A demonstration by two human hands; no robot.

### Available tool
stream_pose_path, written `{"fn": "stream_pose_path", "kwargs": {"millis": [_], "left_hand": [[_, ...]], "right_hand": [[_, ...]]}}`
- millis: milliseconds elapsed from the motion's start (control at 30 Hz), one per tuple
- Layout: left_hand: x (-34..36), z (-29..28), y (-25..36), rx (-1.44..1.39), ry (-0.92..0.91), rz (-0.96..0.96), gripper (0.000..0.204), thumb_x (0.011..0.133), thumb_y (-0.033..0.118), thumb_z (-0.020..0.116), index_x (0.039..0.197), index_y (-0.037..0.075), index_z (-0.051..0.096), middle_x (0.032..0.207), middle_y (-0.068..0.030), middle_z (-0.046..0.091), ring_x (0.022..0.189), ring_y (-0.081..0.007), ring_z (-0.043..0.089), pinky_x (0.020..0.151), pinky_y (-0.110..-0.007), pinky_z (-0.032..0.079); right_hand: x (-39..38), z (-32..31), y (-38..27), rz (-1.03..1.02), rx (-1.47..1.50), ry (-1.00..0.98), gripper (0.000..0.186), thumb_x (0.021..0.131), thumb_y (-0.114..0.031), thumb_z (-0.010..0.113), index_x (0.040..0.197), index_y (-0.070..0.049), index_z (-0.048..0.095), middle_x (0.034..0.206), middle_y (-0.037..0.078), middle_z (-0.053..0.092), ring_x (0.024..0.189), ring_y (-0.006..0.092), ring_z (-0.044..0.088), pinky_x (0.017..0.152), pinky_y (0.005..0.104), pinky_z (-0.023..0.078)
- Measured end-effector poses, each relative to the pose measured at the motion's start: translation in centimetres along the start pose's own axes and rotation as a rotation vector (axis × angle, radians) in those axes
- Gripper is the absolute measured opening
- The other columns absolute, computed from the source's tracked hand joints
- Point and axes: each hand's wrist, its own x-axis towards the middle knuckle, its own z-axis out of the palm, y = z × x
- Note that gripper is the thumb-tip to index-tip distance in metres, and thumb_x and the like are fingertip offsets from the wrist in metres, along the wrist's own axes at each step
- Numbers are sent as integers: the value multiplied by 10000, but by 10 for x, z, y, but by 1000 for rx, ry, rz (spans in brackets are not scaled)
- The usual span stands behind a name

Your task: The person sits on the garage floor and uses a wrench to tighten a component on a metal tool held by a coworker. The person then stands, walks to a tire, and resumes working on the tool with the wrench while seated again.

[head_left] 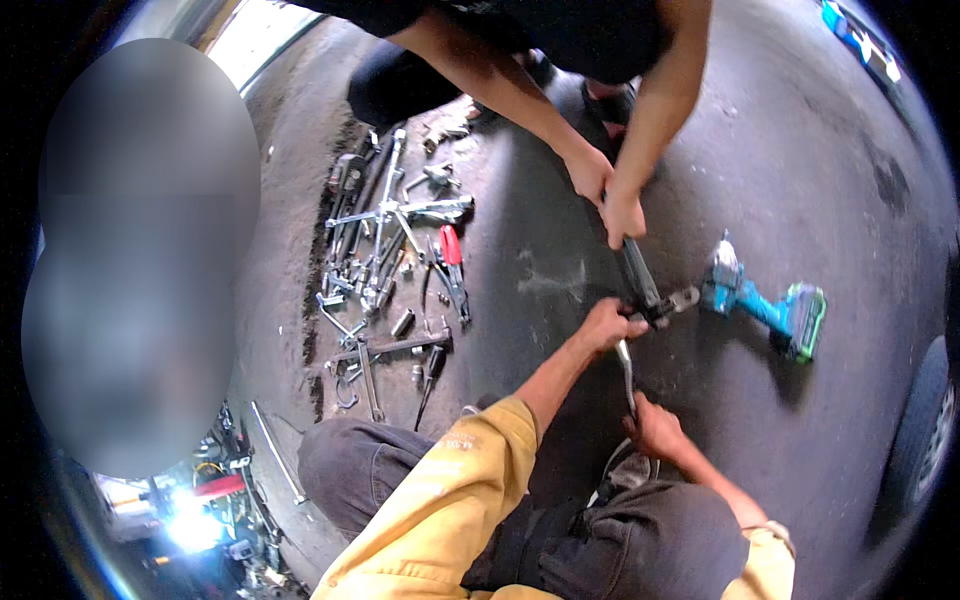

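My left hand (612, 322) is closed around the lower end of a dark metal part (635, 270), where a silver fitting (683, 298) sticks out to the right. My right hand (648, 428) is closed on the handle of a silver wrench (627, 372) that runs up to that end. A co-worker's two hands (622, 215) grip the dark part's upper portion from across. A teal cordless impact wrench (760, 305) lies on the floor just right of the part.
Several wrenches, sockets and pliers (385, 240) are spread on the dark floor at left. More gear and a bright light (195, 520) are at lower left, below a blurred area. The co-worker crouches opposite. A tyre (915, 440) stands at the right edge.
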Motion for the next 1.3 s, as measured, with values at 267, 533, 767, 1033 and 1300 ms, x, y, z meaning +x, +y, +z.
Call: {"fn": "stream_pose_path", "kwargs": {"millis": [267, 533, 767, 1033, 1300], "left_hand": [[-11, -5, 13, 102, -49, -152, 459, 732, 343, 699, 791, -102, 602, 726, -188, 606, 679, -246, 573, 608, -415, 431], [10, 38, 37, 317, 332, 84, 330, 647, 167, 655, 868, -73, 607, 886, -281, 621, 901, -420, 600, 779, -467, 479], [3, 38, 6, 289, 390, 88, 353, 610, 137, 715, 886, -53, 604, 823, -252, 632, 850, -388, 627, 746, -446, 497], [34, 27, 9, 489, 113, 95, 319, 648, 251, 657, 719, -59, 636, 735, -248, 627, 682, -383, 626, 606, -457, 477], [-1, 29, 37, 427, 349, 123, 363, 657, 185, 679, 962, 0, 608, 964, -226, 634, 933, -387, 598, 787, -461, 474]], "right_hand": [[-26, -62, -65, 75, 1026, -290, 317, 870, -298, 584, 887, 17, 550, 659, 35, 537, 547, 130, 505, 455, 283, 381], [-6, 3, 38, -184, -34, 116, 435, 869, -242, 547, 1201, -7, 392, 951, 263, 589, 931, 398, 582, 782, 442, 454], [-22, -42, -35, -72, 412, -58, 345, 835, -173, 583, 1104, 30, 510, 959, 162, 603, 862, 257, 581, 757, 334, 453], [-14, -43, -36, 35, 612, -79, 200, 848, -139, 543, 978, 11, 566, 768, 65, 575, 666, 118, 518, 582, 254, 435], [11, 17, 22, 119, -131, 190, 271, 815, -173, 587, 999, 24, 561, 927, 142, 636, 859, 286, 605, 796, 455, 453]]}}
